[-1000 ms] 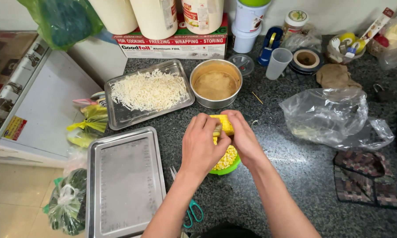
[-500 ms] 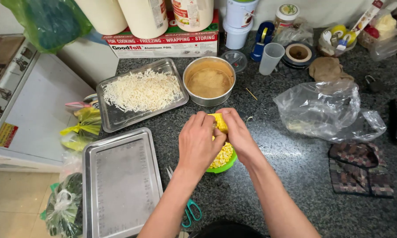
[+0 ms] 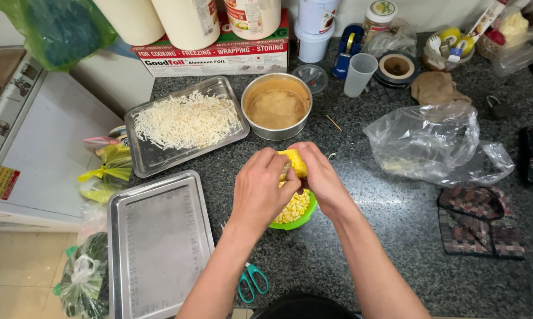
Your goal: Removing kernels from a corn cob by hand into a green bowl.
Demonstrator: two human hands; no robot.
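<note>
Both my hands grip a yellow corn cob (image 3: 294,162) over a small green bowl (image 3: 305,215) of loose corn kernels on the dark granite counter. My left hand (image 3: 260,188) wraps the cob from the left, my right hand (image 3: 318,177) holds it from the right. The hands hide most of the cob and part of the bowl.
A steel tray of shredded white cheese (image 3: 183,123) and a round metal pan (image 3: 276,106) lie behind the hands. An empty steel tray (image 3: 157,245) sits front left, green-handled scissors (image 3: 252,281) by my left forearm, a clear plastic bag (image 3: 435,145) and a patterned cloth (image 3: 479,221) to the right.
The camera view has shifted slightly; my hands stay on the cob above the bowl with only small finger movement.
</note>
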